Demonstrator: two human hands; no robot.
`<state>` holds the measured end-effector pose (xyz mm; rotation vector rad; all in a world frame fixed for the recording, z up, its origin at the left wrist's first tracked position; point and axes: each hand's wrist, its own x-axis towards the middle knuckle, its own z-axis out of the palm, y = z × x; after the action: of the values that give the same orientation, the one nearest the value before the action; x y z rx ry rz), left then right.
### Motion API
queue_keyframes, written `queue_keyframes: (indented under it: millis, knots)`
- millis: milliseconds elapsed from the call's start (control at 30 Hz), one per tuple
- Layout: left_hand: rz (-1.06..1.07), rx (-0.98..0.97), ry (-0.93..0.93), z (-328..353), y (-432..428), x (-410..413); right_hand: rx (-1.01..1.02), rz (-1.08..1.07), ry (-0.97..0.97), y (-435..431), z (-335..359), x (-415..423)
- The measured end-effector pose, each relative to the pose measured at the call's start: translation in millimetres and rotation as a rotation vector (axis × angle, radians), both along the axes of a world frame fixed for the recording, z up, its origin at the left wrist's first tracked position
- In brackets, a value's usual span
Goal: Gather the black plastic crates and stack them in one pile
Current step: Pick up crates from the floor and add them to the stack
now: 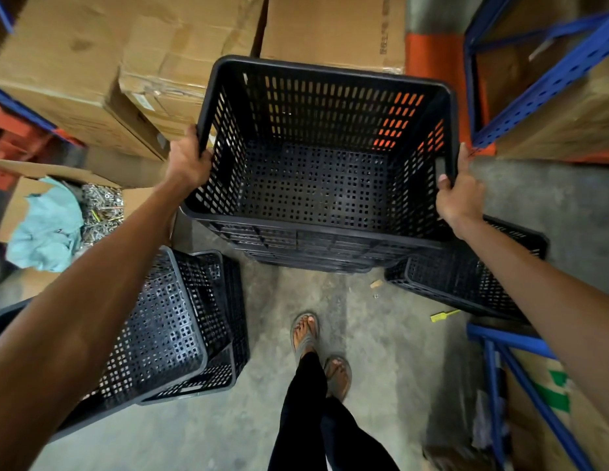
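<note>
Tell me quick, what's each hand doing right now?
Left hand: gripping the left rim of the black crate.
Right hand: gripping the right rim of the same crate.

Four black crates: centre crate (316, 185), overturned crate (153, 334) and under crate (224, 375) at lower left, right crate (466, 280). Two hands: left hand (189, 161), right hand (461, 195). Two sandalled feet (304, 329).
</note>
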<state>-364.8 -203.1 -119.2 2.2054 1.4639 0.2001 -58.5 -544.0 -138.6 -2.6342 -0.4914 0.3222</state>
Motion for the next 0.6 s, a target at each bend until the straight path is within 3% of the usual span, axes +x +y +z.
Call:
queue_keyframes:
  millis: [333, 600]
  knots:
    - [0.002, 0.008, -0.139, 9.3, -1.6, -3.3, 0.048, 0.005, -0.065, -0.3, 12.4, 8.4]
    - [-0.023, -0.008, -0.087, -11.5, -13.7, -15.2, 0.013, 0.035, -0.057, -4.5, -7.0, -10.7]
